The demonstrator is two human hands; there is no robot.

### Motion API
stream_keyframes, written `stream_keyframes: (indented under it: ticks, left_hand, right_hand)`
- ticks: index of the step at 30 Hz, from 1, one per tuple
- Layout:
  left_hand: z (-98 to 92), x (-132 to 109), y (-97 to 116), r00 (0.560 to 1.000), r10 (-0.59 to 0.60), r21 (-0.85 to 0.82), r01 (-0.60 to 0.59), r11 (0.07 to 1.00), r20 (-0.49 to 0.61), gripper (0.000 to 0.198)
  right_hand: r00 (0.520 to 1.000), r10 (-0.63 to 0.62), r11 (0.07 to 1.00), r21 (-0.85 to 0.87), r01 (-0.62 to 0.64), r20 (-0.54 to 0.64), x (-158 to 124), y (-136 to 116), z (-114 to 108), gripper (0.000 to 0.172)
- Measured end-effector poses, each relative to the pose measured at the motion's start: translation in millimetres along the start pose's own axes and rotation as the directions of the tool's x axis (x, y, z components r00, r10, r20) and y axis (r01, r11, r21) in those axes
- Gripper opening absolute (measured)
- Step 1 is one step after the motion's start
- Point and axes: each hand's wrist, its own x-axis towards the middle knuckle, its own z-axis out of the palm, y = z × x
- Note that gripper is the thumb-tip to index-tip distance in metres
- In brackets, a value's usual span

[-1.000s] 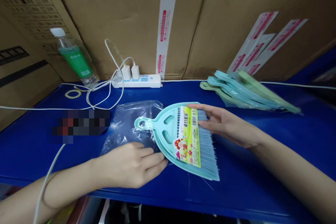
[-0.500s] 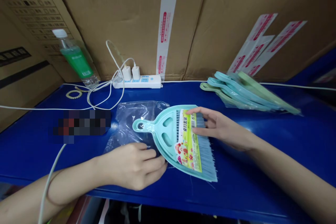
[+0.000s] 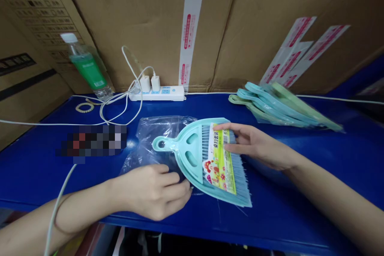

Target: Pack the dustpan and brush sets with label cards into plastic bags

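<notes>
A light-blue dustpan [image 3: 183,136] lies with its handle pointing left, and a matching small brush [image 3: 240,180] with blue-grey bristles is nested in it. Across the bristles sits a yellow and white printed label card [image 3: 220,164]. My right hand [image 3: 255,144] pinches the card's upper right edge between thumb and fingers, over the bristles. My left hand [image 3: 159,192] is closed at the dustpan's near left rim, its fingertips partly hidden there. Under the handle spreads a crumpled clear plastic bag [image 3: 150,128].
Several wrapped green and blue dustpan sets [image 3: 279,106] lie at the back right. A white power strip [image 3: 168,94] with chargers and tangled cables stands against the cardboard. A bottle [image 3: 90,70], a beaded bracelet [image 3: 84,107] and a blurred-out object [image 3: 96,142] are on the left.
My right hand has shifted slightly right, and the label card has slid right along the bristles with it. The dustpan and brush have turned a little; my left hand stays at the rim.
</notes>
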Motion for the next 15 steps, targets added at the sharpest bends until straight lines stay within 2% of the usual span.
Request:
stream_keyframes:
  ticks: [4, 11, 13, 15]
  left_hand:
    - [-1.9, 1.7, 1.5, 0.999, 0.031, 0.003, -0.031, 1.000, -0.033, 0.022]
    - [-1.9, 6.6, 2.1, 0.979, 0.133, 0.070, -0.124, 0.990, -0.156, 0.014]
    - [-5.0, 2.6, 0.3, 0.972, 0.112, 0.047, -0.104, 0.993, -0.206, 0.016]
    - [-12.0, -4.8, -4.7, 0.969, -0.018, 0.034, 0.027, 0.999, -0.247, 0.018]
  right_hand:
    - [0.999, -0.017, 0.999, 0.047, 0.019, -0.052, 1.1, 3.2, 0.9, 0.056]
    - [1.000, -0.015, 0.998, 0.061, 0.015, -0.014, -0.1, 7.1, 8.7, 0.054]
    - [1.000, -0.010, 0.998, 0.064, 0.012, -0.018, 0.2, 7.9, 9.2, 0.056]
    - [0.999, -0.005, 0.998, 0.057, 0.007, -0.035, 0.4, 8.1, 8.8, 0.058]
